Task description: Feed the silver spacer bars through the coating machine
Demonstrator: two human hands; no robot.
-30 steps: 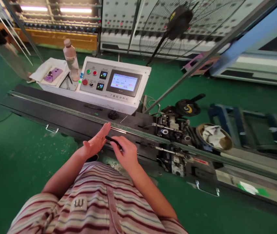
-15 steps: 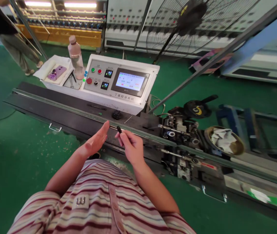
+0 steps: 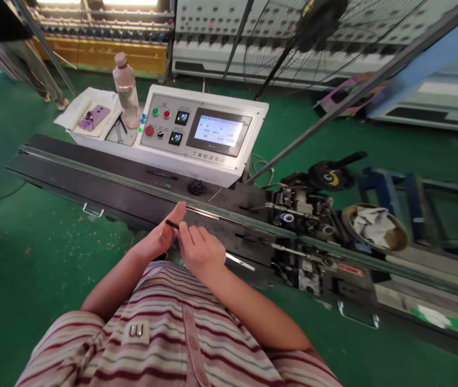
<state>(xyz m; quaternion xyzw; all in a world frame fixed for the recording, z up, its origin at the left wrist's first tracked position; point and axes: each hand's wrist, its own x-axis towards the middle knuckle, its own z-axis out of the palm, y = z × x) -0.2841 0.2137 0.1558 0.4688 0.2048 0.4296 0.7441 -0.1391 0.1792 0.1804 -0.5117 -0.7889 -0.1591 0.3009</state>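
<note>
My right hand (image 3: 199, 248) grips a thin black stick-like piece (image 3: 171, 223) whose tip pokes out to the left. My left hand (image 3: 163, 232) is flat, fingers straight, palm facing the right hand, and the black tip touches its palm. Both hands hover just in front of the long black machine bed (image 3: 92, 185), below a thin metal strip (image 3: 202, 211) that lies along its rail. A small black knob (image 3: 195, 187) sits on the bed just beyond my hands.
A white control box (image 3: 213, 161) with screen and buttons stands behind the bed. A plastic bottle (image 3: 126, 90) and a purple phone (image 3: 94, 116) rest on its left tray. A black mechanism (image 3: 301, 215) and a bowl of rags (image 3: 374, 226) lie to the right; a fan stands behind.
My right hand dropped and turned, bringing the black piece from pointing upward to lying against my left palm. The two hands came together. The camera shifted slightly.
</note>
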